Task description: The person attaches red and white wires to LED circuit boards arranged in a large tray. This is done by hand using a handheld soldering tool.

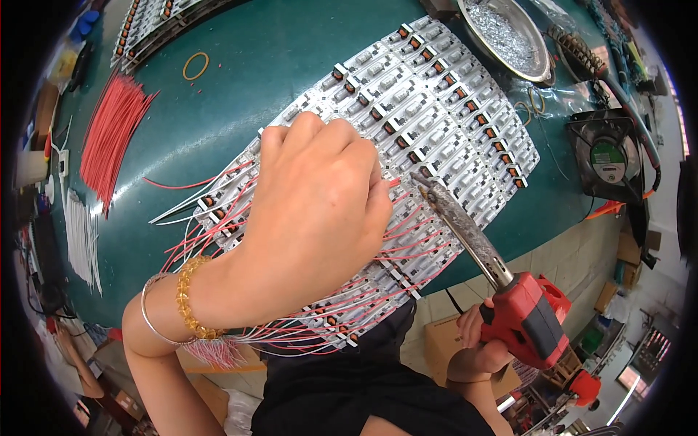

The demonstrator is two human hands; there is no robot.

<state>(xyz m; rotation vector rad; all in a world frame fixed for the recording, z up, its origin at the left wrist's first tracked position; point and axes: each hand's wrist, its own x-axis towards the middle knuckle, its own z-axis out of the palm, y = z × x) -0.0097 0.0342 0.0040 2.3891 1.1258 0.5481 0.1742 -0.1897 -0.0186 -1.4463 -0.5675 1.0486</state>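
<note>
My left hand (316, 196) is closed in a pinch over a large panel of small white circuit boards (430, 109). A short end of red wire (395, 183) sticks out from its fingertips. My right hand (476, 341) grips a red and black soldering gun (534, 320). The gun's dark tip (423, 182) sits just right of the wire end; whether it touches the board cannot be made out. Red and white wires stand out from the panel's near rows, some under my left wrist. Black and orange components line the boards.
Loose red wires (115, 134) and white wires (83, 236) lie in bundles on the green table at left. A metal dish (507, 36) of silvery bits stands far right, near a coiled iron holder (578, 51) and a small black fan (609, 156). Another board stack (156, 29) is far left.
</note>
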